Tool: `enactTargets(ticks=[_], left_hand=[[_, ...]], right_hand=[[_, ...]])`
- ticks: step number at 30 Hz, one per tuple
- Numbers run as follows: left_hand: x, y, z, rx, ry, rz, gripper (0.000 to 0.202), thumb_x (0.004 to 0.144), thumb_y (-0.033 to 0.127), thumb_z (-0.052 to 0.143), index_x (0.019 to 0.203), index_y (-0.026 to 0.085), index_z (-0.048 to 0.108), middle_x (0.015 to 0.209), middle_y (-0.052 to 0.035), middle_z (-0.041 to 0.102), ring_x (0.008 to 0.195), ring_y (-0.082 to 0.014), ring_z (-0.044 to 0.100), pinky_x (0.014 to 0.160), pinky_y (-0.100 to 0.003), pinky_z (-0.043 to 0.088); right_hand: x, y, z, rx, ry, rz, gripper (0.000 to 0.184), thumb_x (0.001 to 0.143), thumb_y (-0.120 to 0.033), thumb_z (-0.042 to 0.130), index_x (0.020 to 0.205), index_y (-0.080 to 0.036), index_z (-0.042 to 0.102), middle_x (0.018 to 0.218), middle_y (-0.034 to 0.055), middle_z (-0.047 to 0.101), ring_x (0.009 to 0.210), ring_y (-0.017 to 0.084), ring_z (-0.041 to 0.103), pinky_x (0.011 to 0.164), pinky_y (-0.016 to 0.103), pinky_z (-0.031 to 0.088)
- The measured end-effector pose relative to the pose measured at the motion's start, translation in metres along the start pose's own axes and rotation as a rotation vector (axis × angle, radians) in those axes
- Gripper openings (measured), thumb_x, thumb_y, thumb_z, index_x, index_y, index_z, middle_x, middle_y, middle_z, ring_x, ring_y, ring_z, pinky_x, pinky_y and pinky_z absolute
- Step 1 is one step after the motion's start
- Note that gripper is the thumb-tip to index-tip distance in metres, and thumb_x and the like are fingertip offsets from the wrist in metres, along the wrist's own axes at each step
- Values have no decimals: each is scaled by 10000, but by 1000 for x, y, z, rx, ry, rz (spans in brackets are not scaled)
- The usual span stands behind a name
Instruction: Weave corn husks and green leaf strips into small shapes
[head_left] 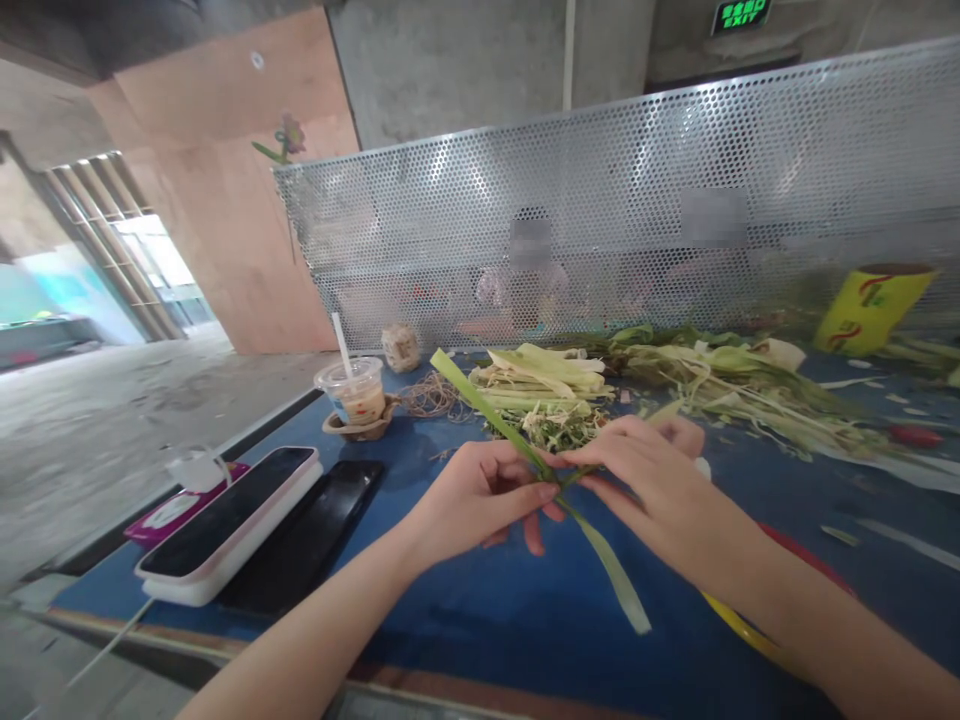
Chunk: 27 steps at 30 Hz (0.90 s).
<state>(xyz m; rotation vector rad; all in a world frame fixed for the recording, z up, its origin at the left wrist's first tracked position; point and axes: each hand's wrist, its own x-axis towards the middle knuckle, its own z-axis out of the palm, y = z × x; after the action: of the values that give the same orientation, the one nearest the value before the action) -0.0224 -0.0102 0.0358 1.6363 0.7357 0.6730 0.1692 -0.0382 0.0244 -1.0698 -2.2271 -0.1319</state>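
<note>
Both hands meet over the blue table, pinching one long green leaf strip. My left hand grips the strip from below with fingers curled round it. From the right, my right hand pinches the same strip where the two hands touch. One end of the strip slants up and left toward a pile of green and pale leaves. Its other end hangs down toward me over the table.
A plastic cup with a straw stands at the left, with a coil of twine beside it. A phone on a white case and a dark phone lie near the left edge. More leaves and a yellow container lie at right. People sit behind a perforated metal screen.
</note>
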Motion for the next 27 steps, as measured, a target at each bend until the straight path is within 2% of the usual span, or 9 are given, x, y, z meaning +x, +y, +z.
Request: enactTargets(ticks=[4, 8, 11, 13, 15, 17, 18, 22, 27], left_hand=[[3, -6, 2, 39, 32, -20, 351, 636, 295, 702, 916, 141, 557, 595, 2, 610, 511, -157, 638, 277, -114, 295], [3, -8, 4, 136, 122, -35, 293, 670, 331, 663, 860, 123, 582, 632, -45, 659, 582, -194, 661, 285, -130, 358], [3, -6, 4, 100, 143, -3, 256, 682, 332, 651, 800, 115, 582, 670, -65, 677, 633, -214, 670, 286, -137, 389], [2, -5, 4, 22, 143, 25, 250, 678, 319, 657, 801, 117, 576, 674, -63, 678, 692, -235, 674, 288, -143, 411], [2, -4, 2, -27, 161, 46, 251, 672, 306, 664, 805, 113, 574, 667, -64, 679, 721, -245, 672, 310, -161, 450], [3, -4, 1, -52, 189, 72, 244, 667, 296, 670, 786, 111, 566, 662, -65, 682, 702, -236, 672, 330, -181, 478], [3, -5, 1, -63, 196, 86, 250, 652, 288, 684, 780, 112, 560, 661, -61, 684, 655, -220, 670, 328, -183, 477], [4, -9, 0, -84, 183, 112, 298, 592, 256, 733, 776, 120, 541, 632, -25, 682, 399, -113, 584, 283, -157, 422], [2, -6, 2, -24, 195, 96, 243, 648, 285, 687, 746, 115, 543, 630, -58, 687, 506, -166, 642, 270, -148, 400]], right_hand=[[-1, -1, 2, -98, 25, -52, 213, 886, -192, 372, 856, -187, 582, 755, 52, 589, 768, 184, 487, 652, 331, 378], [-2, 5, -3, -93, -19, -120, 222, 877, -133, 377, 877, -198, 590, 771, 34, 607, 764, 169, 479, 650, 318, 357], [-1, 8, -7, -138, 33, -99, 216, 873, -133, 384, 886, -216, 583, 800, 27, 625, 810, 171, 502, 665, 307, 376], [-2, 6, -7, -213, 137, -98, 171, 857, -174, 436, 961, -220, 564, 890, 51, 630, 908, 202, 508, 719, 332, 390], [-6, 2, -5, -314, 324, -122, 207, 809, -242, 530, 1015, -216, 538, 991, 91, 605, 988, 249, 490, 779, 379, 378], [-11, -2, 0, -401, 476, -200, 247, 742, -311, 616, 963, -229, 542, 978, 96, 600, 961, 270, 501, 786, 397, 365], [-12, -3, 3, -418, 495, -233, 234, 727, -331, 631, 922, -233, 545, 940, 87, 607, 929, 264, 514, 780, 393, 363], [-13, -5, 16, -289, 287, -137, 210, 819, -359, 510, 931, -185, 542, 853, 85, 628, 864, 228, 548, 757, 370, 378], [-10, -2, 19, -166, 90, -150, 239, 896, -173, 367, 788, -189, 579, 671, 28, 601, 667, 146, 520, 633, 300, 336]])
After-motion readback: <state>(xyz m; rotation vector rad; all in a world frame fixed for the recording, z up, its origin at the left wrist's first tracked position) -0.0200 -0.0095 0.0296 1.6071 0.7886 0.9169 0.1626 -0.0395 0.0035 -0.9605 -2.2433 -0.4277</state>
